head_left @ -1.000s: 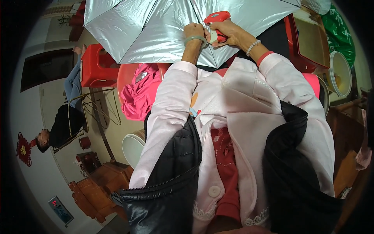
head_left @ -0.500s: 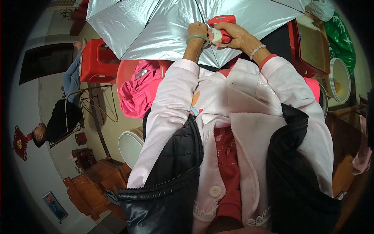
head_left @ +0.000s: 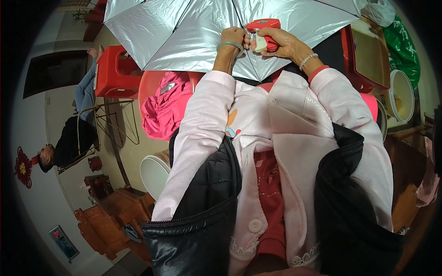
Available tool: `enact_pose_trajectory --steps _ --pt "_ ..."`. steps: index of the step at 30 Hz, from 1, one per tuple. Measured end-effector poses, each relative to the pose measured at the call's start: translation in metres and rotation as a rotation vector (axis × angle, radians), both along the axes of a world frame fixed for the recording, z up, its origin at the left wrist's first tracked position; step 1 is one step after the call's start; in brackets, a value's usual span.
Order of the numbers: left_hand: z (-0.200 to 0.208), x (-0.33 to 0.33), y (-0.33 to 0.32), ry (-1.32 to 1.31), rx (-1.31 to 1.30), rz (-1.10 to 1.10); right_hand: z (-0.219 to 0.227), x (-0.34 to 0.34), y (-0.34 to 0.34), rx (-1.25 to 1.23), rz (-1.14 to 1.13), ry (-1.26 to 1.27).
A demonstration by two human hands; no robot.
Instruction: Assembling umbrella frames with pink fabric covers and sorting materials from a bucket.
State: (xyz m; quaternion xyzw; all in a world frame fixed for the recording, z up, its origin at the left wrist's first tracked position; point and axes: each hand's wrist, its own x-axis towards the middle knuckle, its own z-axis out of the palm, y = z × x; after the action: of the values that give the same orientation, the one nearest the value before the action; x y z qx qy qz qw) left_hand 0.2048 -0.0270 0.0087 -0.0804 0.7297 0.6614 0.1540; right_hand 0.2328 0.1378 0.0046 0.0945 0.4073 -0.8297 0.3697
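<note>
Umbrella (head_left: 184,32), silver and open, spreads across the top of the view above a red stool (head_left: 113,69). Right hand (head_left: 283,43) is wrapped around a red tagging gun (head_left: 263,28) held against the canopy; left hand (head_left: 234,37) pinches the fabric just beside the gun.

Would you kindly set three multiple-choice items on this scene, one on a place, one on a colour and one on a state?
1. Where is the red tool?
A. On the floor
B. In the right hand, against the umbrella
C. On the red stool

2. What colour is the umbrella panel facing the camera?
A. Silver
B. Black
C. Green

3. What state is the umbrella in?
A. Folded shut
B. Spread open
C. Rolled in a sleeve

Answers: 1 B, the right hand grips the tool while the left hand rests beside it; 2 A, the cloth is shiny silver; 3 B, ribs fan out under taut panels.
</note>
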Motion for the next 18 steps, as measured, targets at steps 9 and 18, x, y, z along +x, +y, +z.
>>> enact_pose_trajectory --steps 9,18 --pt "-0.005 -0.003 -0.002 -0.018 0.094 0.025 0.003 0.001 0.000 -0.001 0.028 0.033" --pt "-0.004 0.000 -0.001 0.020 0.047 -0.028 0.017 0.010 -0.010 0.086 -0.020 0.051"
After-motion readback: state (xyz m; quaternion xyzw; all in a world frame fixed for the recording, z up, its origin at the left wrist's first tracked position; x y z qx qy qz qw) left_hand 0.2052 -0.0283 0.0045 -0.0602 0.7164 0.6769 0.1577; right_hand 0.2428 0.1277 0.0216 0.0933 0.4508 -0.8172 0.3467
